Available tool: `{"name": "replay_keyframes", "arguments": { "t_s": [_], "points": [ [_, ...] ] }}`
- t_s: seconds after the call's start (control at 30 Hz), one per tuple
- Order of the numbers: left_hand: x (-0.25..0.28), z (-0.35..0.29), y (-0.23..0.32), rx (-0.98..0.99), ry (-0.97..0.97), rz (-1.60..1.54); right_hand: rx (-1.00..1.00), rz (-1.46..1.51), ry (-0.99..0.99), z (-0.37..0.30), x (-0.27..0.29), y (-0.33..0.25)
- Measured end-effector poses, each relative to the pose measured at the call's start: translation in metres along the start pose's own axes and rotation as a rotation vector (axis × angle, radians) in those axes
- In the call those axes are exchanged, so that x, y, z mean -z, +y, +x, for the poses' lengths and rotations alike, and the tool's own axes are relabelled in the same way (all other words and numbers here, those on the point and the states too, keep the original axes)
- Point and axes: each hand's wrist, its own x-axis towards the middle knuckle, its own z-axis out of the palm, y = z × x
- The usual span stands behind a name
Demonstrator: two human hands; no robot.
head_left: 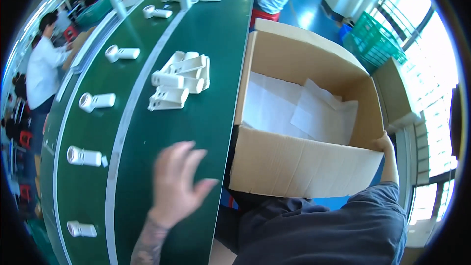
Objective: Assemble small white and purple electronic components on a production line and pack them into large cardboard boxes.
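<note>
Our left hand [177, 184], lower centre-left of the frame, holds nothing: back up over the green table [216, 44], fingers spread and pointing up the frame, thumb to the right, forearm coming in from the lower edge. Our right hand [385, 144] clasps the near right corner of an open cardboard box [304, 167], right of centre, mouth up, long axis running across the frame. White sheets [272, 100] lie inside. Beyond our left fingertips we see piled white parts [169, 79], the nearest lying almost sideways; a spaced row of similar pieces [87, 157] lines the far left.
</note>
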Motion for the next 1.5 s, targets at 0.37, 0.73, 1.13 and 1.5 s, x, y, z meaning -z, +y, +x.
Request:
{"name": "replay_keyframes", "arguments": {
  "t_s": [0.37, 0.73, 1.13, 1.5],
  "points": [
    [-0.156, 0.127, 0.029, -0.236, -0.528, 0.029, -0.349, -0.027, -0.087, -0.025, -0.032, 0.041],
    [-0.172, 0.162, 0.005, -0.233, -0.94, 0.062, -0.428, 0.164, -0.149, -0.026, -0.059, -0.033],
    [-0.108, 0.187, -0.037, -0.018, -1.196, 0.439, -0.314, 0.555, -0.676, -0.068, -0.083, -0.077],
    [-0.124, 0.397, 0.268, -0.697, -1.08, 0.481, -0.713, 0.828, -0.522, -0.053, 0.059, 0.185]
  ]
}}
